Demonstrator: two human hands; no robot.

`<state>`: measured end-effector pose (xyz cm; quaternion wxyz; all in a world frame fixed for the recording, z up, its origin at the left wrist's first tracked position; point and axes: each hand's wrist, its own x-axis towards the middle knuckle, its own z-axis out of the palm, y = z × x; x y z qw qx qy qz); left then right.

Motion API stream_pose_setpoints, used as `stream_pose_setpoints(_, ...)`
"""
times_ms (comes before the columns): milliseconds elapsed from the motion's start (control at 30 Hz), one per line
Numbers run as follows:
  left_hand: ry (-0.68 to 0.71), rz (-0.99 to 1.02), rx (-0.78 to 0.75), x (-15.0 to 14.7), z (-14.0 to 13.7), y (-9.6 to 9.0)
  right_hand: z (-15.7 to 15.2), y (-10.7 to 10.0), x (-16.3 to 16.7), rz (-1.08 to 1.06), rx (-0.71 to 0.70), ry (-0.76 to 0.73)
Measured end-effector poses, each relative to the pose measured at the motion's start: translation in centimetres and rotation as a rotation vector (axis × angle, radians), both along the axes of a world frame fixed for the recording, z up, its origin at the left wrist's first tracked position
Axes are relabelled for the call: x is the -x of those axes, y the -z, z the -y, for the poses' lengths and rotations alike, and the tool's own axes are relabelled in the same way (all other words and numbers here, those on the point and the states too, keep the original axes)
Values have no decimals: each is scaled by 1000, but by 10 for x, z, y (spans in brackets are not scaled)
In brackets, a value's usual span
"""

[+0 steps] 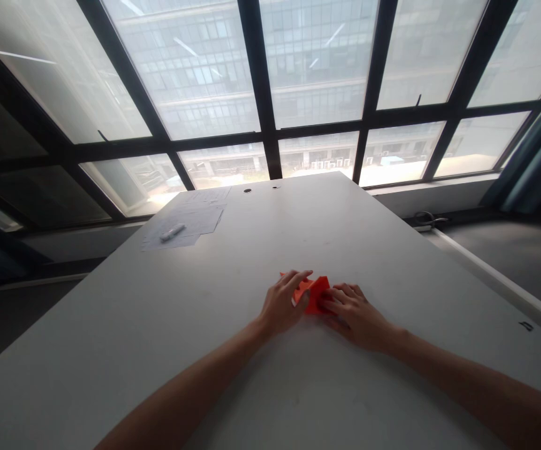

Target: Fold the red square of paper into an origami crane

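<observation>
A piece of folded orange-red paper (317, 292) lies on the white table (270, 387), between my two hands. One flap of it stands up at an angle. My left hand (285, 299) curves over the paper's left part, its fingers on the far side and its thumb on the near side. From the right, my right hand (352, 312) grips the paper, with its fingertips against the fold and the thumb low near the tabletop. The fingers cover parts of the paper, so its full shape is hidden.
Several printed sheets (204, 220) lie at the table's far left, with a white marker-like tube (173, 233) on them. A small dark mark (526, 325) shows at the right side. Near the far edge is a round hole (247, 190). Large windows (317, 62) stand beyond.
</observation>
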<state>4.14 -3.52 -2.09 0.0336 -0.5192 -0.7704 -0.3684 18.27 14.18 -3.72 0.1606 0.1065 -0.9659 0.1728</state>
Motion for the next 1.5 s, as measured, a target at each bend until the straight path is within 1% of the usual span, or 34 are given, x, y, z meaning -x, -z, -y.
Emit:
stream_pose_setpoints(100,-6,16,-102,0,-2,-8,-1,2,0,16,-26,1)
stream_pose_setpoints(200,-51,108,-139,10,-5,-6,-2,3,1,42,-16,-19)
stream_pose_setpoints(300,-22,160,-22,26,-6,6,-3,1,2,65,12,-44)
stream_pose_setpoints(367,59,170,60,34,-5,14,-5,0,3,70,27,-48)
stream_pose_setpoints(433,102,175,96,39,-5,18,-6,-1,4,69,35,-42)
stream_pose_setpoints(633,149,196,153,38,-4,18,-9,1,5,43,63,-25)
stream_pose_setpoints(767,156,233,136,33,-4,16,-9,3,6,27,44,-24)
stream_pose_setpoints(900,162,215,117,27,-4,12,-10,4,6,38,9,-36)
stream_pose_setpoints(1000,220,229,129,26,-3,5,-11,4,6,43,0,-35)
stream_pose_setpoints(1100,330,339,154,30,-1,0,-11,2,6,53,2,-45)
stream_pose_setpoints(1167,381,439,172,34,1,0,-10,1,5,50,7,-52)
stream_pose_setpoints(1233,394,519,176,38,3,3,-10,-1,5,40,10,-56)
stream_pose_setpoints(1300,359,552,163,41,4,7,-9,-2,5,32,8,-67)
stream_pose_setpoints(1367,335,526,145,42,6,9,-9,-3,4,32,3,-80)
stream_pose_setpoints(1400,348,501,135,43,7,10,-9,-4,4,34,1,-85)
stream_pose_setpoints(1500,459,405,97,46,10,8,-9,-4,3,40,-12,-113)
